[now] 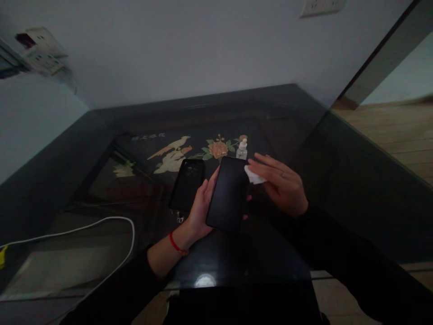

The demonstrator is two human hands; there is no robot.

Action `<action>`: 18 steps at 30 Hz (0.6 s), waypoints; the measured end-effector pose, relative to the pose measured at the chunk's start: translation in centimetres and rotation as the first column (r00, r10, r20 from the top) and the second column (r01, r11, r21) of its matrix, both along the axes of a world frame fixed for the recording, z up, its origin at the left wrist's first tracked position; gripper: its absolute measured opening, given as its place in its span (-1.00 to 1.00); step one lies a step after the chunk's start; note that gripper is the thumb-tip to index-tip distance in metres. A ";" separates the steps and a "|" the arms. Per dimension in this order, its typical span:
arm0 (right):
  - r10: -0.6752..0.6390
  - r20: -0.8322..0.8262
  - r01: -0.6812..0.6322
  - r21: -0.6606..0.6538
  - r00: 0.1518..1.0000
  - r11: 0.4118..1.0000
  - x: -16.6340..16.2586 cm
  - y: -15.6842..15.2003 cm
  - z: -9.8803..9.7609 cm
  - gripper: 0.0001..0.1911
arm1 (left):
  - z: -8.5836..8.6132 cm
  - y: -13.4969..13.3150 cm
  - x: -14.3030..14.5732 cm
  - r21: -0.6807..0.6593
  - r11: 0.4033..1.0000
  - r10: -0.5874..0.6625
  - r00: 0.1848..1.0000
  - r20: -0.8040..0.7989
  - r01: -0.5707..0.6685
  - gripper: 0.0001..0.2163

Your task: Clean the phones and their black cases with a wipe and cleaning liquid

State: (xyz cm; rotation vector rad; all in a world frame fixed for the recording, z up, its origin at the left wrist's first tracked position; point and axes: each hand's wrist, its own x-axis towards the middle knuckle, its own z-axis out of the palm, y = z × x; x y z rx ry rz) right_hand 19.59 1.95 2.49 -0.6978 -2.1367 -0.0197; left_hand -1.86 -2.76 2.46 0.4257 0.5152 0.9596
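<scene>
A smartphone (228,194) with a dark screen facing up rests in my left hand (200,212), its fingers wrapped round from beneath to the far edge. My right hand (282,183) pinches a white wipe (254,176) at the phone's upper right edge. On the table to the left of the phone lies a black phone case (188,184), with a small charm (179,219) at its lower end. Just beyond the phone's top stands a small clear bottle (242,150) with a white top.
The dark glossy table (216,271) carries an inlaid picture of birds and a flower (218,149). A white cable (115,218) curves across its left side. Wall sockets (47,49) are at the upper left. The wall (189,54) borders the table's far edge.
</scene>
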 end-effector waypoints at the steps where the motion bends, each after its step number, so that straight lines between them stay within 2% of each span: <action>1: -0.041 -0.026 0.041 -0.003 0.999 0.999 0.3 0.3 0.1 -0.51 | 0.0 -0.2 0.0 0.013 0.999 -0.037 0.999 0.000 0.037 -0.44; 3: -0.004 -0.019 0.004 0.023 1.000 1.000 0.5 0.2 0.4 -0.51 | 0.1 -0.4 0.1 0.025 0.999 -0.043 0.999 -0.013 0.044 -0.43; 5: 0.127 0.046 -0.130 0.067 0.991 0.989 -0.1 -0.7 0.6 -0.58 | 0.2 -0.4 0.3 0.031 0.999 0.045 0.999 -0.026 -0.045 -0.44; 8: 0.331 0.173 -0.354 0.127 0.928 0.927 -1.6 -2.6 0.6 -0.69 | 0.1 -0.2 0.6 0.057 0.974 0.222 0.974 -0.052 -0.219 -0.45; 11: 0.414 0.229 -0.455 0.173 0.881 0.873 -2.6 -3.9 0.6 -0.71 | 0.0 0.1 0.7 0.066 0.967 0.251 0.963 -0.097 -0.246 -0.46; 14: 0.378 0.208 -0.412 0.157 0.902 0.897 -2.2 -3.6 0.7 -0.71 | -0.1 0.1 0.5 0.060 0.975 0.221 0.969 -0.106 -0.216 -0.46; 18: 0.082 0.041 -0.086 0.088 0.996 0.992 -0.5 -1.7 1.0 -0.57 | 0.1 -0.5 0.2 0.026 1.000 0.013 0.999 -0.034 -0.012 -0.47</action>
